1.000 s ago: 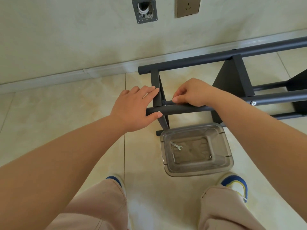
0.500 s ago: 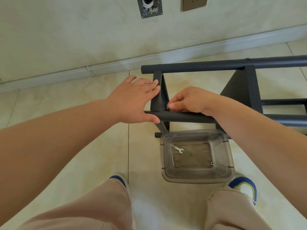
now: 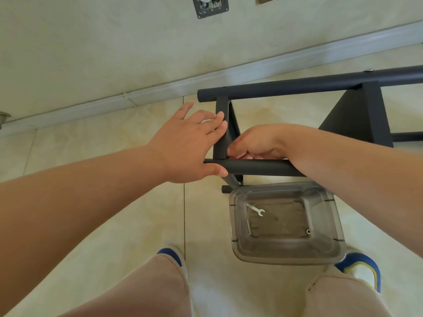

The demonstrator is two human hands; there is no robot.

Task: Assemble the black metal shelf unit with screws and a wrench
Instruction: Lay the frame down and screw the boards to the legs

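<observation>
The black metal shelf frame (image 3: 297, 86) lies on its side on the tiled floor, with a near tube (image 3: 258, 167) across the middle. My left hand (image 3: 183, 147) has its thumb on the end of that tube and its straight fingers against the end shelf panel (image 3: 220, 131). My right hand (image 3: 258, 143) has curled fingers that pinch a small screw where panel and tube meet; the fingers mostly hide it. A small silver wrench (image 3: 256, 209) lies in the clear plastic container (image 3: 286, 259) below the frame.
The container also holds a hex key (image 3: 249, 226) and a small nut (image 3: 308, 231). A second shelf panel (image 3: 357, 124) stands at the right. The wall and baseboard (image 3: 160, 88) run behind the frame. My shoes (image 3: 364, 268) flank the container.
The view has tilted down and closer. My left fingers have spread and slid up along the end panel. My right hand stays pinched at the joint.
</observation>
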